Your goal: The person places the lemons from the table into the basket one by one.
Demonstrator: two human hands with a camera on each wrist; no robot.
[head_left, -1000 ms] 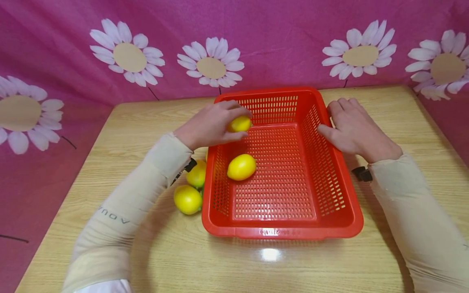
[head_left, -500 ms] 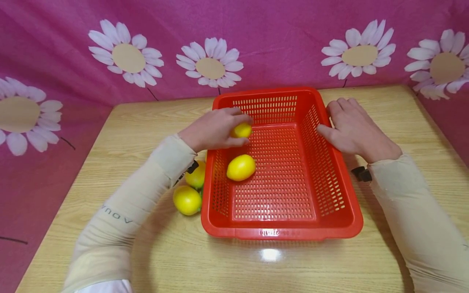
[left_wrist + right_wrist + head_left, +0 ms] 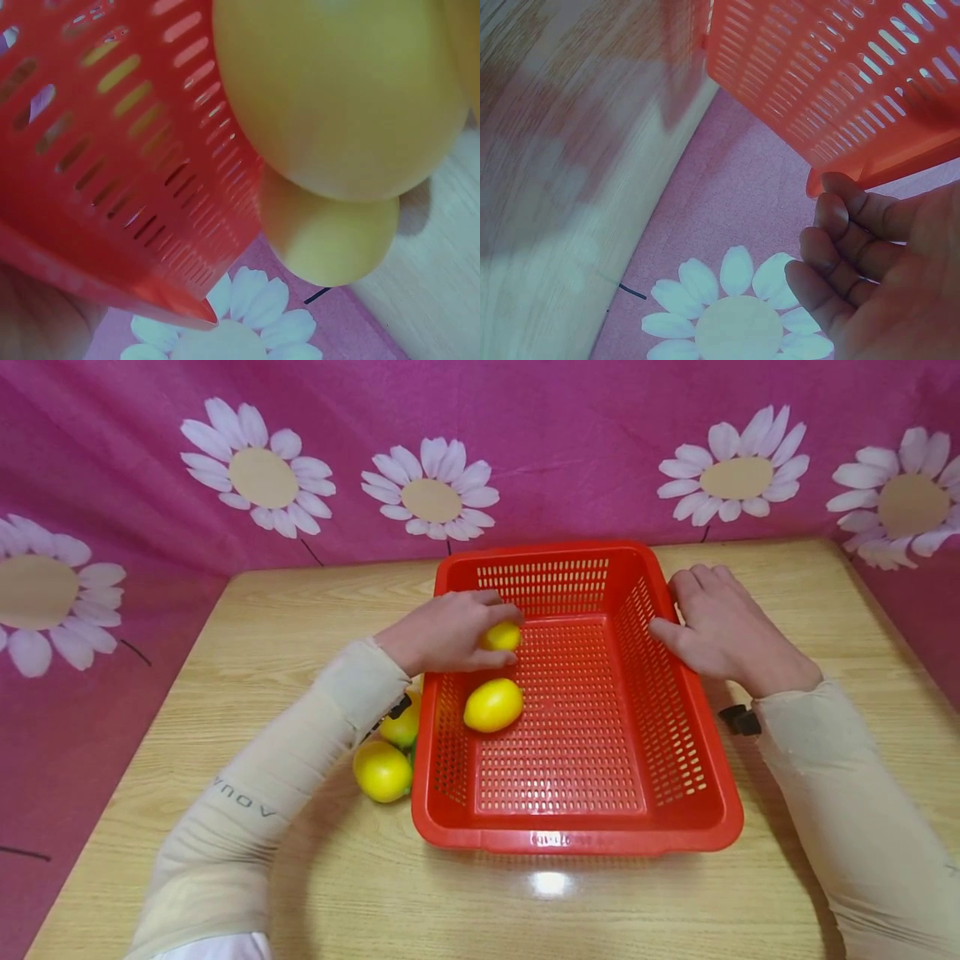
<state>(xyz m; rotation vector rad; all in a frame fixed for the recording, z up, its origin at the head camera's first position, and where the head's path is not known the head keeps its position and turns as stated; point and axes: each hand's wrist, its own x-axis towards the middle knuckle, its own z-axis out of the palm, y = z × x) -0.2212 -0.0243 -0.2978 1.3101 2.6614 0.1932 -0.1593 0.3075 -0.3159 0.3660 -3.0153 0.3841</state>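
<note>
In the head view my left hand [image 3: 461, 631] reaches over the left rim of the red basket [image 3: 573, 839]. Its fingers and thumb hold a lemon [image 3: 502, 637] low inside, near the back left corner. Another lemon [image 3: 493, 705] lies on the basket floor just in front. My right hand [image 3: 716, 627] grips the right rim, with the thumb over the edge and the fingers along the outer side. The right wrist view shows those fingers [image 3: 840, 247] bent close under the rim. In the left wrist view, part of my left hand [image 3: 41, 319] shows beside the rim.
Outside the basket's left wall, several lemons sit on the wooden table [image 3: 247, 635], among them a front lemon [image 3: 382, 772] and one behind it [image 3: 401, 720], partly covered by the left wrist. A pink cloth [image 3: 555, 443] with white daisies hangs behind the table.
My left hand has moved lower and slightly toward me inside the basket, carrying its lemon nearer the other one. The right hand and the basket have stayed nearly in place.
</note>
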